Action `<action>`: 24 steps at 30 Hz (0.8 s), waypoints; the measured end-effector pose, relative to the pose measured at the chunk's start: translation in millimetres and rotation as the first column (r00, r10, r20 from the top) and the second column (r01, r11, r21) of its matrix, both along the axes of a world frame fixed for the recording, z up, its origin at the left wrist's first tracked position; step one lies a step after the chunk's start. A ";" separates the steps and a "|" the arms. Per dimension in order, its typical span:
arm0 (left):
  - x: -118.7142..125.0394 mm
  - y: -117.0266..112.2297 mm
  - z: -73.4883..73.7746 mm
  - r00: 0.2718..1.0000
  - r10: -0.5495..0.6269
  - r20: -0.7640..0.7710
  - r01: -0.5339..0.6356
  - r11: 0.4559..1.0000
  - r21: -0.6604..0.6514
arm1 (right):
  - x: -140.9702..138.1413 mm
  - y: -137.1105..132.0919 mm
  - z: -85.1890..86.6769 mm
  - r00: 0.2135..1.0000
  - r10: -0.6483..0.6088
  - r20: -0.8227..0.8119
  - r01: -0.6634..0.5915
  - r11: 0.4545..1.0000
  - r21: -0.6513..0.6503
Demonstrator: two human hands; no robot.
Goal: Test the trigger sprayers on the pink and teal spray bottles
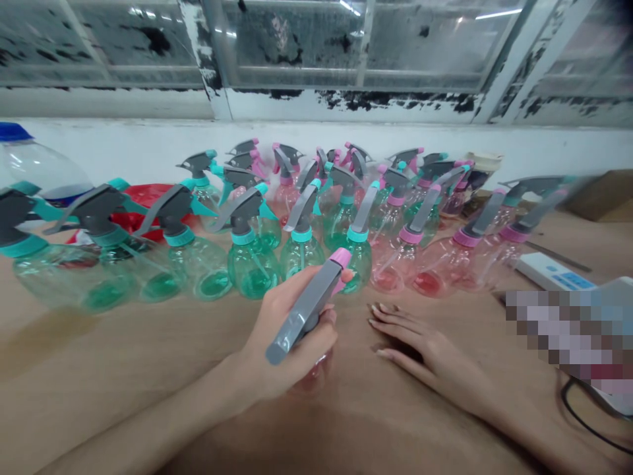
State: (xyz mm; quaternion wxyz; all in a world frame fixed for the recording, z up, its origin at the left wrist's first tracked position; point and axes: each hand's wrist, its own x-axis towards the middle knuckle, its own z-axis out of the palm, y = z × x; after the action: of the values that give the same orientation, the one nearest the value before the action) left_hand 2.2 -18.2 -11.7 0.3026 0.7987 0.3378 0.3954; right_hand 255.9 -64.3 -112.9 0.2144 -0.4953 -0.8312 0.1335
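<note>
My left hand [287, 336] is wrapped round a pink spray bottle [309, 307] with a grey trigger head and pink nozzle, held just above the wooden table [148, 369]. The bottle's clear pink body shows under my palm. My right hand [420, 343] lies flat on the table to the right of it, fingers stretched out and pointing left, holding nothing. Right behind both hands stand several teal spray bottles [250, 254] and several pink spray bottles [435, 257] in rows.
A large clear bottle with a blue cap [34, 168] and a red basin [148, 198] stand at the far left. A white device [548, 270] and a black cable [583, 409] lie at the right. A cardboard box [603, 194] sits by the wall.
</note>
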 end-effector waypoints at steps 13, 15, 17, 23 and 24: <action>-1.2 0.4 2.3 0.998 -0.059 0.029 0.060 0.997 -0.049 | 2.0 -0.4 -0.6 0.999 0.025 0.038 -0.025 0.999 0.020; -1.9 0.9 2.4 0.996 -0.083 0.043 0.084 0.996 -0.035 | 2.4 0.0 -1.1 0.999 0.023 0.039 -0.024 1.000 0.018; -3.0 1.0 2.6 0.993 -0.103 0.052 0.105 0.994 -0.034 | 2.5 0.4 -1.6 0.999 0.032 0.033 -0.032 0.999 0.016; -6.5 2.1 2.2 0.995 -0.095 0.014 0.095 0.995 0.002 | 2.3 0.5 -2.5 0.999 0.041 0.024 -0.042 0.999 0.021; -6.6 2.5 2.4 0.996 -0.090 0.008 0.090 0.996 0.004 | 2.5 0.4 -2.7 0.999 0.039 0.018 -0.040 0.999 0.020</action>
State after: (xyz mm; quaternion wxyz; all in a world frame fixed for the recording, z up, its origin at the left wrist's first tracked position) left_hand -4.4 -15.7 -9.4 0.3200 0.8121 0.2994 0.3853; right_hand 258.4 -63.9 -115.5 0.2093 -0.4777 -0.8441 0.1247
